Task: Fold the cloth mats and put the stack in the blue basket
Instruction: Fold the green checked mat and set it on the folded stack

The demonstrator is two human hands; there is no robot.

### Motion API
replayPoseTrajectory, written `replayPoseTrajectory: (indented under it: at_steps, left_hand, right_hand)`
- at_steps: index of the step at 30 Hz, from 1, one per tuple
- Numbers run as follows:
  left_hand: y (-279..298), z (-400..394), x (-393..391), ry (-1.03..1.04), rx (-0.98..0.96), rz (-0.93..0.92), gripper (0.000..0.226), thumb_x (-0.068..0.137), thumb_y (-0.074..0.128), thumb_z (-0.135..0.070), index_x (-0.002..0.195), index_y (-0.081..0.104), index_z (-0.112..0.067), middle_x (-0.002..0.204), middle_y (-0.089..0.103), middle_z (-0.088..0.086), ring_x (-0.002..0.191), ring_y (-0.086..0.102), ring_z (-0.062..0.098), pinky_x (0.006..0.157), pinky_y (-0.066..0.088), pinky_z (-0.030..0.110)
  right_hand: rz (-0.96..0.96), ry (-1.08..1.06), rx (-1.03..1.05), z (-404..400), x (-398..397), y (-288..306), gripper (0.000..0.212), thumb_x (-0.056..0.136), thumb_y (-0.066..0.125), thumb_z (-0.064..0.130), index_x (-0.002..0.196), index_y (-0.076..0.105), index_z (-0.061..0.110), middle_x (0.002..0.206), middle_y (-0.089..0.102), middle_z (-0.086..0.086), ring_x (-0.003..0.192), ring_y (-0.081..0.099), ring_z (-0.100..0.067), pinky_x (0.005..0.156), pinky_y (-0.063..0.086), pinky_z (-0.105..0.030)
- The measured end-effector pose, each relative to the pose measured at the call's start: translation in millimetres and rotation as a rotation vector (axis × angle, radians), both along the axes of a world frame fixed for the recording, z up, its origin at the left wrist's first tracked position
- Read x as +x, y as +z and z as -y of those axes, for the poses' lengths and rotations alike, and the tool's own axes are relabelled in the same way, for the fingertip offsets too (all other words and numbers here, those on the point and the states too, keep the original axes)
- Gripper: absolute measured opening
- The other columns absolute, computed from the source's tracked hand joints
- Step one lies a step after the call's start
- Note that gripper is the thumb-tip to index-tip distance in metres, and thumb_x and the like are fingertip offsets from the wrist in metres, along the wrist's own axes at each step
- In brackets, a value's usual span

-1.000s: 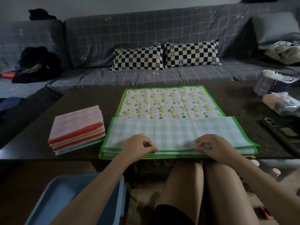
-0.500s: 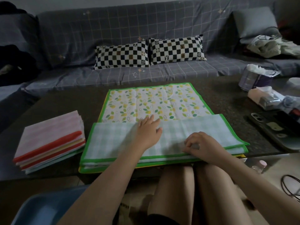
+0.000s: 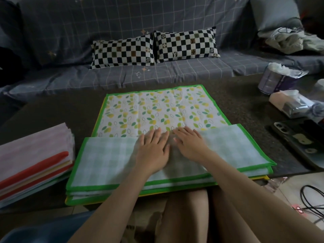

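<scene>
Both hands were flat, fingers straight, pressing rather than gripping. Left hand (image 3: 152,151) and right hand (image 3: 190,143) lay side by side on the folded-over flap (image 3: 108,156) of the green-bordered mat (image 3: 157,109), at the middle of the dark table (image 3: 236,102). Fingertips reached just past the flap's far edge onto the leaf print.

Mat: thin woven cloth, rectangular, bound in green tape. Top face had a yellow-green leaf print on white; underside showed a pale green check. Faint creases ran across the print. More mats lay under it, with a yellow edge visible at the bottom.

Handling, my read: light, soft, floppy, no stiffness of its own, so it should hold a crease only when pressed. Not fragile. Layers could slide on each other. Best hold was probably the bound edge at the corners, pinched with both hands, then smoothed flat.

Folded stack (image 3: 33,160) sat at the table's left, well apart from the hands: pink check on top, red, yellow and green edges in the side. Blue basket (image 3: 43,232) was below the table edge at lower left, mostly out of frame.
</scene>
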State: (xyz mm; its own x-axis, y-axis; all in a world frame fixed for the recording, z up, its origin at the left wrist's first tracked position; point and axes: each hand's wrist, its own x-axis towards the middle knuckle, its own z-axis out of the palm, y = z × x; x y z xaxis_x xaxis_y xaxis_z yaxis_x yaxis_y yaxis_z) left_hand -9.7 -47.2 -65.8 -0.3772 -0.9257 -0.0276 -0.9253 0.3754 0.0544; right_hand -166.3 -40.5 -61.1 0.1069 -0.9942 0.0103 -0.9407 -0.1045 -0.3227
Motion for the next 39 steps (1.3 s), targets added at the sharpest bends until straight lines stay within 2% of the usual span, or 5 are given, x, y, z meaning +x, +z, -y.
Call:
replayPoseTrajectory:
  at_steps: [7, 13, 27, 37, 39]
  left_hand:
    - [-0.8, 2.2, 3.6, -0.01, 0.015, 0.02, 0.055, 0.097, 0.003, -0.051, 0.148, -0.014, -0.036, 0.158, -0.016, -0.007, 0.145, -0.017, 0.015, 0.118, -0.007, 0.05]
    - [-3.9, 3.5, 3.8, -0.002, -0.005, 0.046, 0.056, 0.096, 0.0, -0.052, 0.147, -0.017, -0.037, 0.158, -0.017, -0.009, 0.145, -0.018, 0.013, 0.118, -0.008, 0.05]
    - [2.0, -1.6, 3.2, 0.009, 0.016, 0.011, 0.056, 0.096, 0.001, -0.052, 0.148, -0.013, -0.036, 0.159, -0.015, -0.008, 0.146, -0.016, 0.014, 0.118, -0.006, 0.051]
    - [3.0, 1.2, 0.9, 0.02, 0.01, 0.063, 0.056, 0.101, 0.011, -0.042, 0.153, -0.004, -0.024, 0.16, -0.009, -0.002, 0.147, -0.012, 0.019, 0.117, -0.006, 0.052]
    - [2.3, 2.1, 2.4, 0.009, 0.004, 0.016, 0.056, 0.101, 0.011, -0.042, 0.153, -0.002, -0.026, 0.161, -0.007, -0.005, 0.147, -0.01, 0.016, 0.118, -0.006, 0.049]
  right_hand:
    - [-0.142, -0.152, 0.051, -7.2, -44.0, -12.2, 0.059, 0.096, 0.007, 0.053, 0.15, -0.002, 0.031, 0.158, -0.006, 0.009, 0.145, -0.011, -0.012, 0.117, -0.008, -0.035]
    - [-0.186, -0.33, 0.07, -21.0, -97.2, -7.2, 0.062, 0.094, 0.01, 0.06, 0.149, -0.001, 0.034, 0.159, -0.003, 0.006, 0.146, -0.006, -0.014, 0.118, -0.007, -0.036]
    - [-0.133, -0.374, 0.079, -21.0, -86.1, 1.9, 0.062, 0.096, 0.015, 0.056, 0.15, 0.001, 0.031, 0.159, -0.004, -0.002, 0.146, -0.007, -0.018, 0.118, -0.006, -0.036]
    - [0.159, -0.007, -0.017, -2.8, 14.2, 8.4, 0.051, 0.102, 0.021, 0.032, 0.151, 0.011, 0.019, 0.158, 0.009, -0.001, 0.146, 0.002, -0.013, 0.119, 0.0, -0.029]
    - [0.073, 0.0, -0.038, -1.6, 19.1, -3.0, 0.051, 0.102, 0.019, 0.035, 0.151, 0.013, 0.019, 0.158, 0.014, 0.003, 0.145, 0.006, -0.009, 0.119, 0.001, -0.027]
